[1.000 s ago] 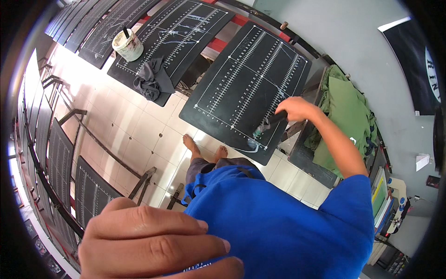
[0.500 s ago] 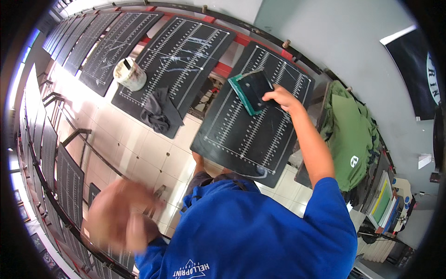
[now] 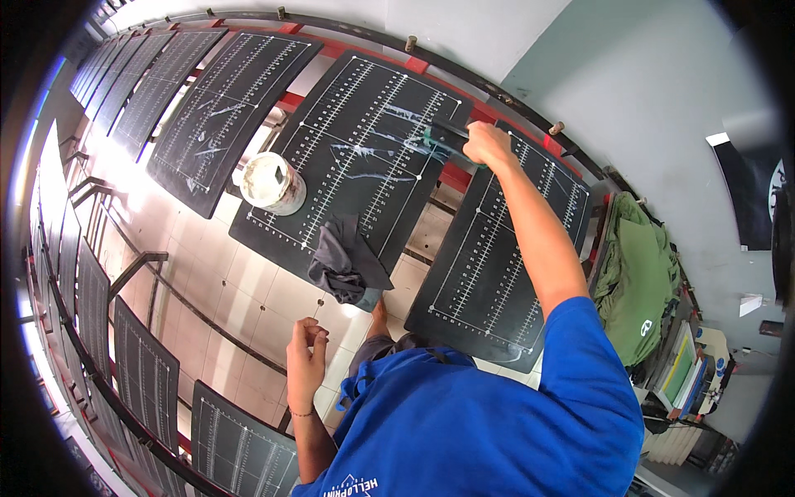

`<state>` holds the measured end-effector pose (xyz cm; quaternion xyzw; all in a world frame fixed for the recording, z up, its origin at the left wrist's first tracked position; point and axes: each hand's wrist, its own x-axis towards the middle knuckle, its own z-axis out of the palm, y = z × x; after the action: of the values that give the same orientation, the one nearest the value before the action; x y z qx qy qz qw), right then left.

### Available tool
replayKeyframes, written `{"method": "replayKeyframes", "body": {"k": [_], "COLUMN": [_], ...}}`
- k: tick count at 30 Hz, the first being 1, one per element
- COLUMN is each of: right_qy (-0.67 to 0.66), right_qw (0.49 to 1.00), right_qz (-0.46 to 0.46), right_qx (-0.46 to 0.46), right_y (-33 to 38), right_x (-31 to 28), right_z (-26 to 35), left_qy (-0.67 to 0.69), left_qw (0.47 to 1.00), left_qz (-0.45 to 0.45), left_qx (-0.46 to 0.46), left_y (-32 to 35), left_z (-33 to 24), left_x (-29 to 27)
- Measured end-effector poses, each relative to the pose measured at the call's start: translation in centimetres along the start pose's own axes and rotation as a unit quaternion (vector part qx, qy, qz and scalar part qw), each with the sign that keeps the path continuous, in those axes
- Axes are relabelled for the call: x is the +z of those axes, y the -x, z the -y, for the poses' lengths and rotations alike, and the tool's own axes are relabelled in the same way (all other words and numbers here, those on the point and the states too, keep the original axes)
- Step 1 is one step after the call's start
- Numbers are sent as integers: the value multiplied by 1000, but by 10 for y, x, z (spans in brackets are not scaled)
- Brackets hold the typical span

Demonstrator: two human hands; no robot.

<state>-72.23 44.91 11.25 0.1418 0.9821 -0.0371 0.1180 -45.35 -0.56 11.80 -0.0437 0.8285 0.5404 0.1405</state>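
My right hand (image 3: 489, 145) grips a dark squeegee-like spreader (image 3: 447, 137) with a green edge, its fingers wrapped round the top. The spreader is at the right side of a black printing board (image 3: 327, 178) marked with white scale lines, beside pale smears (image 3: 364, 152) on its surface. My left hand (image 3: 306, 362) is off the board, low over the floor, fingers curled in and nothing visible in them. On the same board stands a white tub (image 3: 280, 195) with residue at its rim. A crumpled dark grey cloth (image 3: 346, 258) lies at the near edge.
A second black board (image 3: 489, 273) lies to the right, under my right arm. Beyond it hangs a green garment (image 3: 633, 282). More boards (image 3: 219, 124) line the red-framed rack leftward. A curved dark rail (image 3: 497, 95) runs along the wall. Other boards (image 3: 147, 364) stand at left.
My right hand has carried the spreader leftward from the right board to the smeared one and turned it. My left hand, blurred before, has moved right and slowed. The view has shifted.
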Motion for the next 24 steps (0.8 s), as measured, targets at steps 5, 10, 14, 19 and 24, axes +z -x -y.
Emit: {"method": "replayKeyframes", "body": {"k": [5, 10, 14, 19, 24], "right_qy": [-52, 48, 29, -85, -49], "right_qw": [978, 957, 984, 985, 961], "right_qz": [-193, -276, -163, -134, -151], "right_qx": [-59, -74, -65, 70, 228], "right_y": [-16, -39, -39, 39, 135], "right_x": [0, 67, 30, -17, 1], "right_z": [27, 41, 4, -81, -227], "left_qy": [-76, -86, -85, -73, -76], "left_qw": [996, 994, 994, 994, 991], "left_qz": [20, 39, 66, 58, 68], "left_qx": [37, 49, 34, 59, 93], "left_y": [-39, -61, -64, -75, -101], "left_z": [5, 0, 8, 30, 14], "left_x": [-24, -31, -32, -38, -20]}}
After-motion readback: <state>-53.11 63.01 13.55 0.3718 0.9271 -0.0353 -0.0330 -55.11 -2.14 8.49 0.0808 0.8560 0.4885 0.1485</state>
